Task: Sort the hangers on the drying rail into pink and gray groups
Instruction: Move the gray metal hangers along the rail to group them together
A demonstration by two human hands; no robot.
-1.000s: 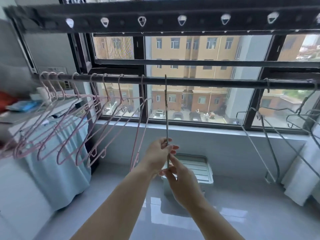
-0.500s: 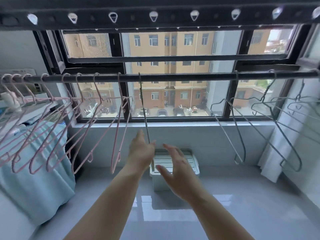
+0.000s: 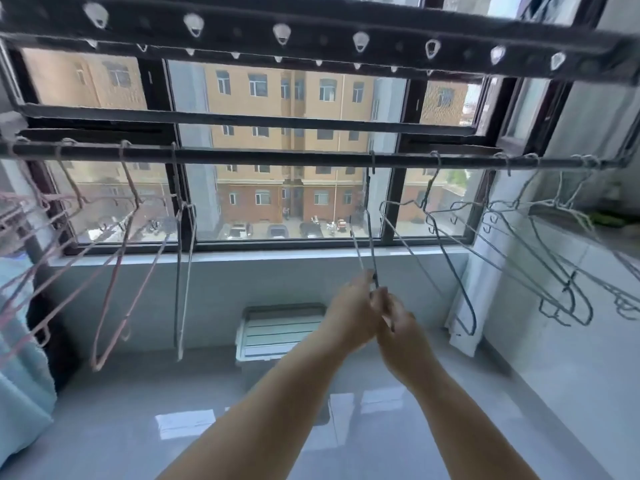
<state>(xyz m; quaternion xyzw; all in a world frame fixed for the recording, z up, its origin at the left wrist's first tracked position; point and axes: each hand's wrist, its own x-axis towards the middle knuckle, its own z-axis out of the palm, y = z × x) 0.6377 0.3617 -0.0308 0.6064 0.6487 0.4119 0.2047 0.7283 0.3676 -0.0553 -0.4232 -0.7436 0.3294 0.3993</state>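
A dark drying rail [image 3: 277,157] runs across the window. Pink hangers [image 3: 114,271] hang at its left end. One pale gray hanger [image 3: 180,271] hangs edge-on beside them. Several gray hangers [image 3: 519,251] hang toward the right end. Between the groups, a gray hanger [image 3: 367,233] hangs edge-on from the rail. My left hand [image 3: 349,310] grips its lower wires. My right hand [image 3: 398,327] holds the same hanger just below, touching the left hand.
A white lidded plastic box [image 3: 277,330] stands on the glossy tiled floor below the window sill. Light blue cloth [image 3: 20,375] hangs at the far left. A second perforated rail [image 3: 311,32] runs overhead. White fabric [image 3: 464,306] hangs against the right wall.
My hands let go of the pale gray hanger beside the pink ones, moved right along the rail and took hold of another gray hanger. The view swung right and upward.
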